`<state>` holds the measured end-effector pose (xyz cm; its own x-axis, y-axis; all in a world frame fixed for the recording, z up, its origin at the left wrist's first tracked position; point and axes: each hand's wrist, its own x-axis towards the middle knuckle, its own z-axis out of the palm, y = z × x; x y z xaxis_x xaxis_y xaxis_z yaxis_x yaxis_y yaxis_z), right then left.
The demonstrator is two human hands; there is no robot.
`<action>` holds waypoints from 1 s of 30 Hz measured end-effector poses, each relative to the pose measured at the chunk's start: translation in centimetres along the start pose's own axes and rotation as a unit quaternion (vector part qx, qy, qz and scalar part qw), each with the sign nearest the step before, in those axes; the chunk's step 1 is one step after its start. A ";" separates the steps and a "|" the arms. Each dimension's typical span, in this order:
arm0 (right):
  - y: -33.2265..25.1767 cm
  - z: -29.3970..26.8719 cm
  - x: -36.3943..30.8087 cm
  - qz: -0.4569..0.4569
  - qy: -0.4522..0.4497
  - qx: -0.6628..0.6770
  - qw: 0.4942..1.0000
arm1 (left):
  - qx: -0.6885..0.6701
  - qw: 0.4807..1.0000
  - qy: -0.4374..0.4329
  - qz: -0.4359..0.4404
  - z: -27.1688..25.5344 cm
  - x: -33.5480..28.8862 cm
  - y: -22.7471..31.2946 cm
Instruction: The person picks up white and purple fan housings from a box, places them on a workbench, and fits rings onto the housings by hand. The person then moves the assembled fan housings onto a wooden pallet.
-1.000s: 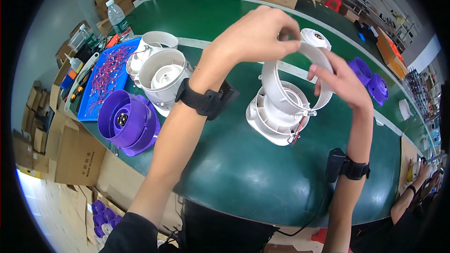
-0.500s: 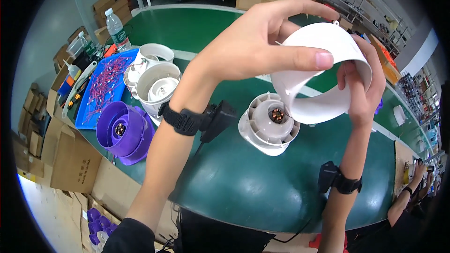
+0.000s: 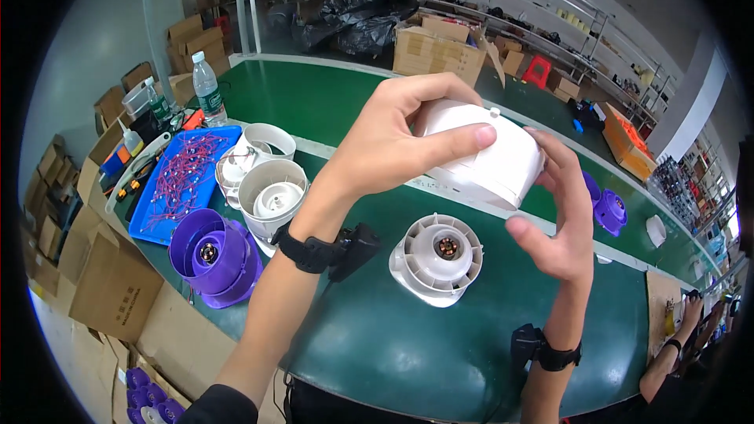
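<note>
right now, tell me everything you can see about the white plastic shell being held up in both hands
The white round plastic shell is a smooth, matte, drum-shaped housing with a curved wall and a small nub on its upper rim. It is held tilted in the air above the green table, over the white ribbed motor base and not touching it. The left hand grips its left side, thumb across the front wall; the right hand cups its right side. Its inside is hidden.
</note>
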<state>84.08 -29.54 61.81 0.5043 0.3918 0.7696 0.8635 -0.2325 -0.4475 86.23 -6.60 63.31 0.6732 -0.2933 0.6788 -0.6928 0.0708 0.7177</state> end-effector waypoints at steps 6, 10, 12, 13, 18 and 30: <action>0.4 0.1 0.2 0.120 0.068 0.035 0.990 | 0.011 0.998 0.051 0.029 -0.2 0.0 0.0; 0.9 -1.0 -0.7 0.182 0.006 0.196 0.964 | -0.114 0.990 0.079 0.010 0.2 0.4 -1.1; 1.5 -1.2 -1.1 0.121 -0.037 0.224 0.966 | -0.196 0.977 0.076 -0.047 0.7 0.4 -1.2; 1.3 -1.0 -1.2 0.120 -0.038 0.227 0.966 | -0.193 0.977 0.078 -0.048 0.9 0.4 -1.3; -1.4 0.0 -0.7 0.145 0.010 0.184 0.972 | -0.201 0.949 0.161 -0.183 1.0 0.7 -2.4; -2.7 1.3 -0.1 0.172 0.038 0.016 0.984 | 0.035 0.998 -0.042 -0.043 2.1 0.2 -1.4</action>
<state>81.73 -27.84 62.33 0.7664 0.2262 0.6012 0.6417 -0.3110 -0.7011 86.74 -8.74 62.13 0.7093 -0.3742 0.5973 -0.6514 -0.0244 0.7583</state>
